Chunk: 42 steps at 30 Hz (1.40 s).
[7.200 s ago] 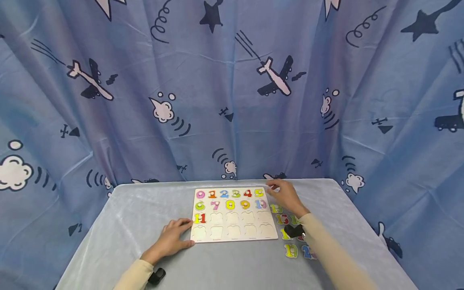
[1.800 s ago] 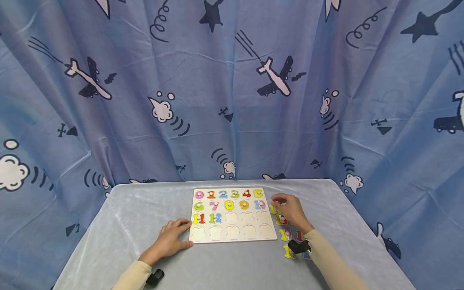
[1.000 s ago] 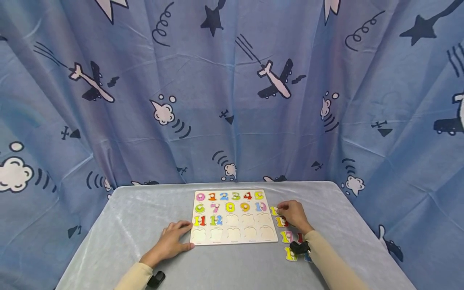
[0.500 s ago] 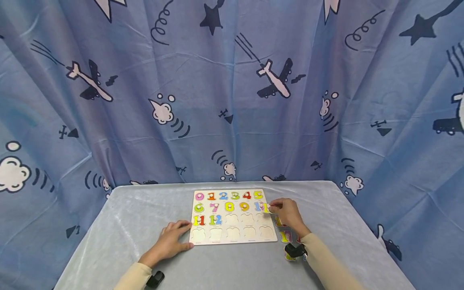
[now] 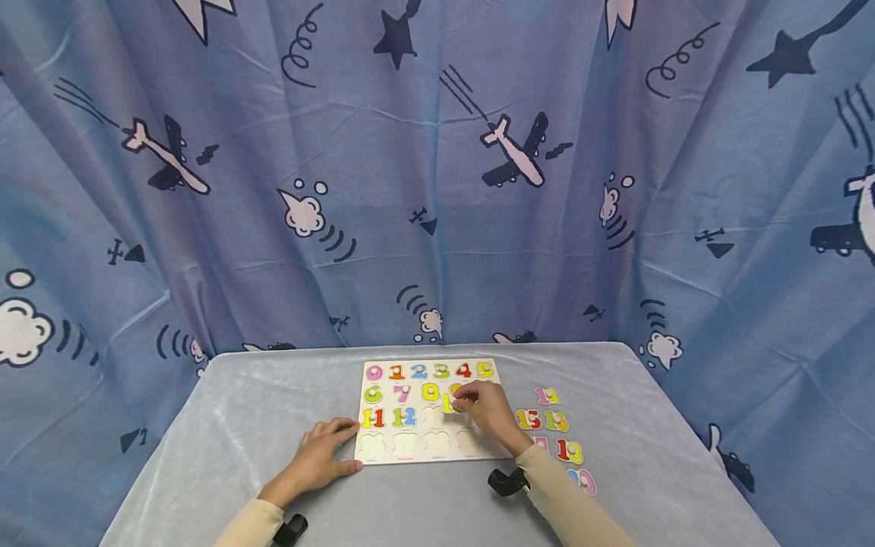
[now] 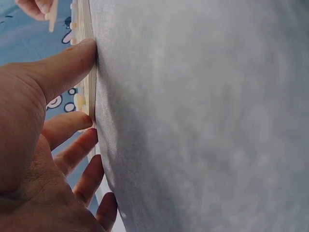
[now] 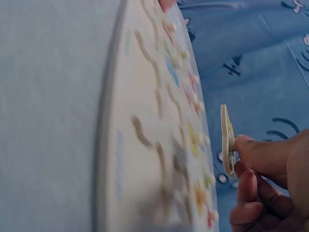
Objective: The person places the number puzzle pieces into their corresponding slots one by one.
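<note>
Pinching with the right hand (image 5: 487,409) a thin, yellow-faced wooden number piece (image 7: 226,140) between thumb and fingertips, raised above the flat, cream-coloured wooden number board (image 5: 420,434), right of its middle. Touching the board's left edge with the spread fingers of the left hand (image 5: 317,460), and its near-left corner with the thumb. Beyond the board's right edge, showing loose coloured wooden numerals (image 5: 557,421) on the grey cloth-covered table (image 5: 287,395).

head: even light, mostly sharp; left wrist: tablecloth (image 6: 203,116) unfocused; right wrist: board (image 7: 128,92) blurred
</note>
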Each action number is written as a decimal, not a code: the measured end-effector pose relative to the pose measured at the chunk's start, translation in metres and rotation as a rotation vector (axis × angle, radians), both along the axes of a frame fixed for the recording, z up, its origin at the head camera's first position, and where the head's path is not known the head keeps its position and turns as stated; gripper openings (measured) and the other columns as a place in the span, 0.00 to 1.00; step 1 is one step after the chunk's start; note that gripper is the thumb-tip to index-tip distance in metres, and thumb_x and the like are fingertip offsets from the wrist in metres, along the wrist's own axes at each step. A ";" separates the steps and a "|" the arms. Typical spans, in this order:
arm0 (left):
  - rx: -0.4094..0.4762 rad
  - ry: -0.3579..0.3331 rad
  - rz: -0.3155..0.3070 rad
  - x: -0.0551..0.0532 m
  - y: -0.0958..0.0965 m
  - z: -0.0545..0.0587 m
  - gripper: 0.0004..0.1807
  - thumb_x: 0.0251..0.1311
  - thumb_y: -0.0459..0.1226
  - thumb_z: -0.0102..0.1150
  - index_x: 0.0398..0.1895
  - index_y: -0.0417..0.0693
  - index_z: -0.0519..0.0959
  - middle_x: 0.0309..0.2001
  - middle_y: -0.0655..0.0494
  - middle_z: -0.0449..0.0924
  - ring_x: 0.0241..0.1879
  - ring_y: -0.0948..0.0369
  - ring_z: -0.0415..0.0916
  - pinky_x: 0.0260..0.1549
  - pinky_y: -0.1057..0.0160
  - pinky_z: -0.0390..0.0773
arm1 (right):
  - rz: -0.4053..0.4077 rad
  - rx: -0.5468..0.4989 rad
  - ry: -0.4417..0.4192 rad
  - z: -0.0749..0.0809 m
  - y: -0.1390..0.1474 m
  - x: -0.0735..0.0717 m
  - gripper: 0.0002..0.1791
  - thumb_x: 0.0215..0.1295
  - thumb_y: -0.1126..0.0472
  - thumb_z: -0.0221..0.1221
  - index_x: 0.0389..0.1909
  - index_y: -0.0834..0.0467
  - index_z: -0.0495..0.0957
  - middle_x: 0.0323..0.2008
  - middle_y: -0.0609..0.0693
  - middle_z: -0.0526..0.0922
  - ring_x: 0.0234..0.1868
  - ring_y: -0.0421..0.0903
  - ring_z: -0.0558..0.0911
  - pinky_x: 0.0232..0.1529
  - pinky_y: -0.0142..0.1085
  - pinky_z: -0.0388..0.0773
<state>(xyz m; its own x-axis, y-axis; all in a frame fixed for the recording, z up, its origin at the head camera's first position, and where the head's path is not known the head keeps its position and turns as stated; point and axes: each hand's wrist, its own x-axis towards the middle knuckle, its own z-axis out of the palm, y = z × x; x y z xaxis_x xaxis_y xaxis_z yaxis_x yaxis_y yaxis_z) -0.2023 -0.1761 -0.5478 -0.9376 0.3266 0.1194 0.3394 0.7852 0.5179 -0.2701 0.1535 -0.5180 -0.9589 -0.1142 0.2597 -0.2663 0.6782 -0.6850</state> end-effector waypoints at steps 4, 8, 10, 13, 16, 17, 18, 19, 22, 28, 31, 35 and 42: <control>-0.006 -0.011 0.007 0.000 0.000 -0.001 0.37 0.50 0.48 0.73 0.64 0.45 0.75 0.61 0.55 0.74 0.53 0.56 0.67 0.50 0.51 0.63 | 0.046 0.017 -0.023 -0.009 -0.014 0.000 0.04 0.51 0.65 0.72 0.28 0.57 0.87 0.28 0.48 0.86 0.25 0.34 0.75 0.29 0.27 0.72; -0.012 -0.021 0.013 -0.001 0.000 -0.001 0.37 0.50 0.48 0.73 0.65 0.46 0.75 0.62 0.55 0.74 0.54 0.57 0.66 0.51 0.51 0.63 | 0.088 0.011 -0.050 -0.014 -0.023 0.000 0.04 0.52 0.66 0.71 0.29 0.59 0.87 0.25 0.47 0.85 0.25 0.34 0.75 0.28 0.27 0.72; -0.011 -0.020 0.012 -0.001 0.001 -0.001 0.37 0.50 0.48 0.73 0.65 0.46 0.75 0.62 0.55 0.74 0.54 0.57 0.66 0.51 0.51 0.63 | 0.094 0.030 -0.062 -0.016 -0.026 0.000 0.03 0.53 0.65 0.71 0.29 0.58 0.87 0.24 0.45 0.84 0.25 0.34 0.75 0.28 0.27 0.72; -0.007 -0.018 0.011 -0.001 0.001 -0.002 0.37 0.50 0.48 0.73 0.65 0.46 0.75 0.62 0.55 0.74 0.54 0.56 0.67 0.51 0.50 0.62 | 0.087 0.069 -0.078 -0.019 -0.029 -0.002 0.03 0.54 0.64 0.71 0.30 0.57 0.87 0.25 0.44 0.83 0.25 0.34 0.75 0.29 0.27 0.72; -0.006 -0.016 0.011 -0.001 0.000 -0.002 0.37 0.50 0.48 0.73 0.64 0.46 0.75 0.61 0.55 0.74 0.54 0.57 0.67 0.51 0.51 0.62 | 0.075 0.083 -0.097 -0.020 -0.031 -0.003 0.03 0.54 0.63 0.71 0.29 0.56 0.87 0.24 0.44 0.82 0.25 0.34 0.75 0.29 0.27 0.72; -0.009 -0.016 0.012 -0.001 0.000 -0.002 0.37 0.50 0.48 0.73 0.64 0.46 0.75 0.61 0.55 0.74 0.53 0.57 0.66 0.51 0.51 0.62 | 0.075 0.085 -0.096 -0.020 -0.031 -0.004 0.03 0.54 0.63 0.71 0.29 0.56 0.87 0.24 0.44 0.82 0.25 0.34 0.75 0.29 0.27 0.72; -0.012 -0.014 0.013 -0.001 0.000 -0.003 0.38 0.50 0.49 0.73 0.64 0.46 0.75 0.61 0.55 0.74 0.53 0.57 0.66 0.51 0.51 0.62 | 0.076 0.089 -0.092 -0.020 -0.032 -0.003 0.03 0.54 0.63 0.71 0.28 0.56 0.87 0.24 0.43 0.82 0.25 0.34 0.74 0.29 0.27 0.71; -0.014 -0.015 0.014 -0.001 0.000 -0.003 0.38 0.49 0.49 0.73 0.64 0.46 0.75 0.61 0.55 0.74 0.53 0.57 0.66 0.51 0.51 0.62 | 0.080 0.090 -0.090 -0.020 -0.032 -0.003 0.03 0.53 0.63 0.71 0.28 0.56 0.87 0.24 0.43 0.82 0.25 0.34 0.74 0.29 0.26 0.71; -0.017 -0.023 0.016 -0.002 -0.001 -0.003 0.38 0.50 0.49 0.73 0.65 0.47 0.75 0.62 0.56 0.74 0.53 0.58 0.66 0.50 0.52 0.62 | 0.101 0.106 -0.062 -0.019 -0.033 -0.001 0.03 0.53 0.64 0.71 0.28 0.57 0.87 0.24 0.44 0.80 0.25 0.34 0.73 0.28 0.27 0.70; -0.003 -0.038 0.012 -0.002 -0.001 -0.002 0.38 0.50 0.49 0.73 0.65 0.47 0.75 0.62 0.55 0.73 0.54 0.57 0.66 0.51 0.51 0.62 | 0.096 0.157 -0.036 -0.019 -0.033 -0.001 0.03 0.52 0.63 0.72 0.27 0.56 0.86 0.23 0.42 0.79 0.26 0.34 0.72 0.29 0.28 0.68; -0.004 -0.040 0.011 -0.002 0.000 -0.002 0.38 0.50 0.49 0.73 0.65 0.47 0.75 0.62 0.55 0.73 0.54 0.57 0.66 0.51 0.51 0.62 | 0.090 0.172 -0.056 -0.018 -0.033 -0.001 0.03 0.53 0.63 0.71 0.26 0.55 0.86 0.23 0.42 0.79 0.25 0.35 0.72 0.29 0.27 0.68; -0.005 -0.033 0.013 -0.002 0.000 -0.002 0.38 0.50 0.50 0.73 0.65 0.47 0.75 0.62 0.55 0.73 0.54 0.57 0.66 0.51 0.51 0.62 | 0.097 0.188 -0.064 -0.015 -0.034 -0.001 0.03 0.54 0.65 0.70 0.26 0.56 0.85 0.23 0.43 0.78 0.26 0.36 0.72 0.29 0.28 0.69; 0.000 -0.010 0.017 -0.001 0.000 -0.003 0.37 0.49 0.49 0.73 0.64 0.46 0.76 0.61 0.55 0.74 0.53 0.56 0.67 0.51 0.51 0.62 | 0.113 0.232 -0.062 -0.013 -0.036 -0.001 0.02 0.55 0.64 0.70 0.28 0.56 0.85 0.24 0.43 0.78 0.27 0.36 0.71 0.31 0.29 0.69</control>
